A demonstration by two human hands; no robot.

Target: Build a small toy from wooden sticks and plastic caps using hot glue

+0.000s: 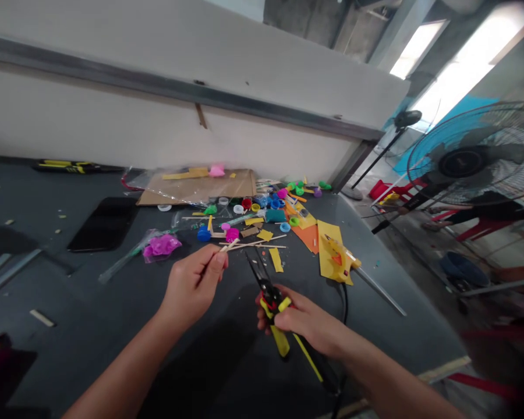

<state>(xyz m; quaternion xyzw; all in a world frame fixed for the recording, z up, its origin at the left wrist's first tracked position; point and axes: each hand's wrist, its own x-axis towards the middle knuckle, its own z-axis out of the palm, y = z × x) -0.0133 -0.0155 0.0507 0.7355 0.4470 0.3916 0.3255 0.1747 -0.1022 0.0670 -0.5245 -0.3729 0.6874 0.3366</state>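
Observation:
My left hand (pixel 195 279) is closed in a pinch on a short pale wooden stick (pixel 230 245), whose end sticks out past the thumb and forefinger. My right hand (pixel 308 323) grips the yellow-and-black handles of long-nose pliers (pixel 268 291). Their slim jaws are parted, a little right of the stick, with nothing visible between them. Just beyond the hands lies a small assembly of sticks with a blue cap (pixel 204 233) and a pink cap (pixel 232 234). Thin sticks (pixel 268 245) and a yellow paper strip (pixel 276 260) rest near the plier tips.
A yellow glue gun (pixel 341 259) lies on yellow card to the right, its cord running towards me. Colourful bottle caps (pixel 247 203) and cardboard (pixel 196 189) are spread at the back. A black phone (pixel 103 224) and pink bagged material (pixel 160 247) lie left. A fan (pixel 467 160) stands right.

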